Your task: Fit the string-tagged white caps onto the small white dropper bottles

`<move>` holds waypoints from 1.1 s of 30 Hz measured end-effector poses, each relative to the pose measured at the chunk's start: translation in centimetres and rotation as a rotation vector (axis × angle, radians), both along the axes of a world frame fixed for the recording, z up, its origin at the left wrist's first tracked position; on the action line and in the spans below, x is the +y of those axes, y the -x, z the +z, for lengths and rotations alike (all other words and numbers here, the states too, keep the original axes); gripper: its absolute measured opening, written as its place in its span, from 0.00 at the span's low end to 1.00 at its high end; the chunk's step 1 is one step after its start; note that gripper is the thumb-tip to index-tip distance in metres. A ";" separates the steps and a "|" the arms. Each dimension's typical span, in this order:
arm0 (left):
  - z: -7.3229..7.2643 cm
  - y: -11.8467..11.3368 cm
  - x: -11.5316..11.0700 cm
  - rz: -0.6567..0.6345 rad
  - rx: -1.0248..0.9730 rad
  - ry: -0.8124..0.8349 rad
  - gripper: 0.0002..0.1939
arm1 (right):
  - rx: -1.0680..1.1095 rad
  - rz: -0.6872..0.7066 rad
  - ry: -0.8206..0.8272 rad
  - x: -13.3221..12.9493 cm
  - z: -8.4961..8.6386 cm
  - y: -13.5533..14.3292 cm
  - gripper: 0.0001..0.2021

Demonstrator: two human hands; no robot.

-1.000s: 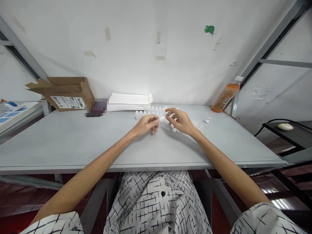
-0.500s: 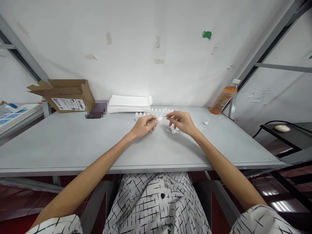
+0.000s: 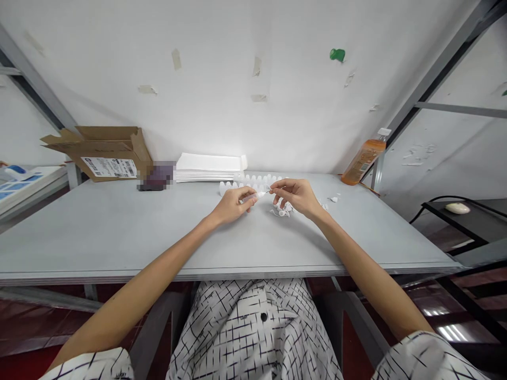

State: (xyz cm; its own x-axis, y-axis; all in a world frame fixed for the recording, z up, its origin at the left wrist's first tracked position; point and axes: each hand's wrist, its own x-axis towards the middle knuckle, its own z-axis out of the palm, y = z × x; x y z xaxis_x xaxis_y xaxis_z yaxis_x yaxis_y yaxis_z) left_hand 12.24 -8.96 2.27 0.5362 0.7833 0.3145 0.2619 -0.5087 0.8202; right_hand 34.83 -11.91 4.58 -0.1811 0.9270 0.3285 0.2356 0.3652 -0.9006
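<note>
Between the thumb and fingers of my left hand (image 3: 234,205) is a small translucent white tube (image 3: 253,197), its tip pointing right. My right hand (image 3: 297,196) pinches a thin dark piece (image 3: 268,191) that meets the tube's tip; whether it is inside the tip is too small to tell. Under my right hand lies a small pile of white caps with thin tails (image 3: 282,209). Behind both hands stand rows of translucent white pieces (image 3: 227,186), partly hidden by my fingers.
On the grey table (image 3: 158,232), a cardboard box (image 3: 111,153), a blurred dark object (image 3: 156,177) and a stack of white sheets (image 3: 209,169) stand at the back left. An orange bottle (image 3: 362,162) leans at the back right. One loose white piece (image 3: 334,199) lies right of my right hand.
The thin dark piece looks straighter and closer in line with the tube. My hands have barely moved, and the view has shifted slightly.
</note>
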 end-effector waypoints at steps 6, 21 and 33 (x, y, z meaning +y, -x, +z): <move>0.0 0.0 0.1 0.007 0.026 -0.036 0.16 | 0.012 0.022 0.007 0.0 -0.1 0.3 0.18; 0.1 0.2 0.2 0.000 -0.021 -0.009 0.16 | 0.061 -0.025 -0.047 0.2 0.3 -0.4 0.18; 0.3 0.1 0.0 0.000 0.008 -0.013 0.17 | 0.045 0.012 -0.022 0.2 -0.4 0.5 0.19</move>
State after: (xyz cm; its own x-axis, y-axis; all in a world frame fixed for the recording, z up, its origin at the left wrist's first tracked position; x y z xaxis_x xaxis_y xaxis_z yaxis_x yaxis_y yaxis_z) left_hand 12.09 -8.93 2.57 0.5383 0.7794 0.3205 0.2684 -0.5191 0.8115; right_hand 34.38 -11.72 4.17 -0.1770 0.9173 0.3566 0.1907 0.3874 -0.9020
